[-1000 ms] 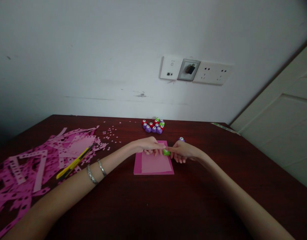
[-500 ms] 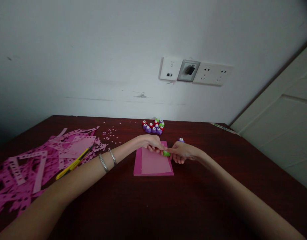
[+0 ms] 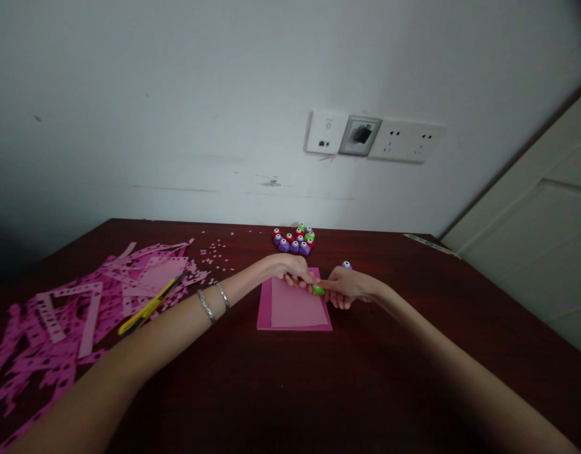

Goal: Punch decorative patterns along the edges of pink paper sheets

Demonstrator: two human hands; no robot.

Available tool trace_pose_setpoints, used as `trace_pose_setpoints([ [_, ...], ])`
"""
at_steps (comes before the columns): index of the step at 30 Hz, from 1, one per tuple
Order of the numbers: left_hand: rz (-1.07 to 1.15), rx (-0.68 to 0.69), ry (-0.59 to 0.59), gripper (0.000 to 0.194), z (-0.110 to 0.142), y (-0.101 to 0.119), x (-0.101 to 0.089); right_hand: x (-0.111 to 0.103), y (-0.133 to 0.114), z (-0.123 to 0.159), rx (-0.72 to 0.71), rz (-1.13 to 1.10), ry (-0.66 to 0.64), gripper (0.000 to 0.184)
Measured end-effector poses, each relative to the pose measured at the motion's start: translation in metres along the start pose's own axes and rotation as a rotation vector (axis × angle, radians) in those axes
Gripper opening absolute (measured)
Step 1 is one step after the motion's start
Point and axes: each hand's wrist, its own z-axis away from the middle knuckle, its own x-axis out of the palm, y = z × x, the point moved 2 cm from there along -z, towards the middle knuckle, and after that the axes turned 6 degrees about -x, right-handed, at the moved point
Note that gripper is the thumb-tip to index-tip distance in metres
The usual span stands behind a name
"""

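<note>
A small green craft punch [image 3: 318, 290] sits at the right edge of a light pink paper sheet [image 3: 295, 306]. That sheet lies over a darker pink stack [image 3: 264, 309]. Reaching in from the left, my left hand [image 3: 293, 270] has curled fingers, and its fingertips press on top of the punch. My right hand [image 3: 347, 287] meets it there from the right, closed, with its outstretched digit on the punch and the other fingers folded under. Their fingertips partly cover the punch. Just behind my right hand stands a purple craft punch [image 3: 346, 265], partly hidden.
Several red, purple and green craft punches [image 3: 294, 244] are grouped near the wall. Punched pink paper scraps [image 3: 89, 309] pile up at left, with a yellow utility knife [image 3: 151, 307] on them and tiny cutouts [image 3: 213, 252] behind. A thin strip [image 3: 431, 244] lies far right.
The whole view has shifted slightly, so everything appears a little further right. Both hands stay at the green punch, with hardly any change in their pose.
</note>
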Motion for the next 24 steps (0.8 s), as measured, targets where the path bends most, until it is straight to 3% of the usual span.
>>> trace_pose_setpoints([
  [4, -0.054, -0.038, 0.041, 0.024, -0.002, 0.003, -0.002, -0.002, 0.002, -0.002, -0.005, 0.013, -0.016, 0.058],
  [17, -0.043, -0.034, 0.009, 0.018, -0.005, 0.0, 0.0, -0.001, 0.004, -0.007, 0.032, -0.006, -0.033, 0.056],
  [24, -0.079, -0.015, 0.105, 0.024, 0.006, 0.005, 0.006, -0.003, 0.001, -0.005, 0.049, 0.005, -0.086, 0.053],
])
